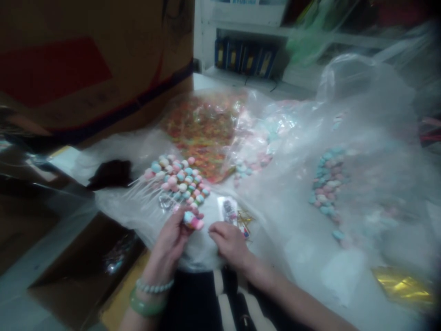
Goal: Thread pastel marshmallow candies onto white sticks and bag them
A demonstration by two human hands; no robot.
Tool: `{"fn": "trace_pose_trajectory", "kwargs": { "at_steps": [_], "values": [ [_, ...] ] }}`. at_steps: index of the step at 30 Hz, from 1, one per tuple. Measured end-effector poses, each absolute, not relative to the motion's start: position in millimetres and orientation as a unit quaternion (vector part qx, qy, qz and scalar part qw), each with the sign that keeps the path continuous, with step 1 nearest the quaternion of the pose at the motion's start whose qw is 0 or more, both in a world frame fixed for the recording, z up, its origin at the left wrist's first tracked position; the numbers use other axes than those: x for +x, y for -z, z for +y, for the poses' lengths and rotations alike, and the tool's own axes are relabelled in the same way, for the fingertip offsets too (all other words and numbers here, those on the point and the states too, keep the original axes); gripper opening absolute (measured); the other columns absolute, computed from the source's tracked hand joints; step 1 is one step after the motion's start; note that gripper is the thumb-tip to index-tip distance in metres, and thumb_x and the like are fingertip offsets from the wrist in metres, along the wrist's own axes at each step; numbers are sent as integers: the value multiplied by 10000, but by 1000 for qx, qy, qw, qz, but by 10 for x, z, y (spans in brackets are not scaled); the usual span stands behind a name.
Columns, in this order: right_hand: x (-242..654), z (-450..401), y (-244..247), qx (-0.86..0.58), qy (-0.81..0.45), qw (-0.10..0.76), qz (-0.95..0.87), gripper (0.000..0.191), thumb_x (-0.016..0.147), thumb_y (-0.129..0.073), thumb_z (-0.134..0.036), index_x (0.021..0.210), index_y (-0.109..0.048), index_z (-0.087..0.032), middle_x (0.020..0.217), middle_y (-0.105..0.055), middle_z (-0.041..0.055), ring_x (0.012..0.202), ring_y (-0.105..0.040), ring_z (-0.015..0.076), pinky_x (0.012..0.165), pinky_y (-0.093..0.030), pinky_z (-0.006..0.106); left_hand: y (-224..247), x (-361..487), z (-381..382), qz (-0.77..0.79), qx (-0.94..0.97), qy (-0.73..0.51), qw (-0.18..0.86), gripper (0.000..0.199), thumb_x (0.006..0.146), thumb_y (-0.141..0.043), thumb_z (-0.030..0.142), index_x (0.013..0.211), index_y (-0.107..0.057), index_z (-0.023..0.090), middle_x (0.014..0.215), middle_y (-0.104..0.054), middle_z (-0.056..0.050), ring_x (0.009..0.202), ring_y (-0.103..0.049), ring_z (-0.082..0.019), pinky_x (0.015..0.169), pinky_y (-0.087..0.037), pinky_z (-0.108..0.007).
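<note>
My left hand [175,234], wearing a beaded bracelet and a green bangle, is closed on a small cluster of pastel balls [193,220] in blue, white and pink. Just right of it, my right hand [229,241] is pinched, and whatever sits between its fingertips is too small or blurred to make out. Beyond the left hand lies a bunch of white sticks [141,193] topped with pink, blue and white balls [179,179]. Near the right fingertips rest a small printed packet [228,208] and some gold-coloured thin pieces [245,219].
Clear plastic bags of pastel balls [329,184] spread across the right, with a bag of orange-red pieces [203,133] behind. A large cardboard box [103,59] stands at the back left. An open carton [86,266] is lower left, and gold foil [403,285] lies lower right.
</note>
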State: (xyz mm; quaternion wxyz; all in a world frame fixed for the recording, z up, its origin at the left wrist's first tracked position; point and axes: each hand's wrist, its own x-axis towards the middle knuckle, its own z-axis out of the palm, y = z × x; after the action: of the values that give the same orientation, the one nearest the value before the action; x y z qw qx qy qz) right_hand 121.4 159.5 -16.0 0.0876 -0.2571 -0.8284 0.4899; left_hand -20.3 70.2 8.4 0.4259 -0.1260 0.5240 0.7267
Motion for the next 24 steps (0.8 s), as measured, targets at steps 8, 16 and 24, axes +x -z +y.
{"fn": "trace_pose_trajectory", "kwargs": {
  "at_steps": [8,16,24],
  "values": [
    [1174,1562,246,-248,-492,87,-830,141,836,-551,-153,744,-648,-198,739,-658,5,722,-578,143,687,-363,247,-69,-161,820,490,-154,-759,400,76,825,-681,206,829,-648,138,797,-681,-62,723,-696,-179,659,-594,-287],
    [1109,1600,178,-318,-661,71,-676,127,792,-536,-209,692,-612,-192,614,-546,-28,620,-508,123,621,-374,243,-28,-105,836,463,-156,-741,460,267,958,-486,307,809,-621,131,705,-641,-62,654,-662,-179,655,-591,-333],
    [1060,1617,-12,-380,-765,-21,-519,58,687,-604,-229,647,-595,-187,479,-436,-75,446,-341,73,453,-242,218,11,-258,810,468,-149,-782,384,122,905,-579,221,857,-649,134,729,-647,-36,641,-648,-153,628,-579,-291]
  ]
}}
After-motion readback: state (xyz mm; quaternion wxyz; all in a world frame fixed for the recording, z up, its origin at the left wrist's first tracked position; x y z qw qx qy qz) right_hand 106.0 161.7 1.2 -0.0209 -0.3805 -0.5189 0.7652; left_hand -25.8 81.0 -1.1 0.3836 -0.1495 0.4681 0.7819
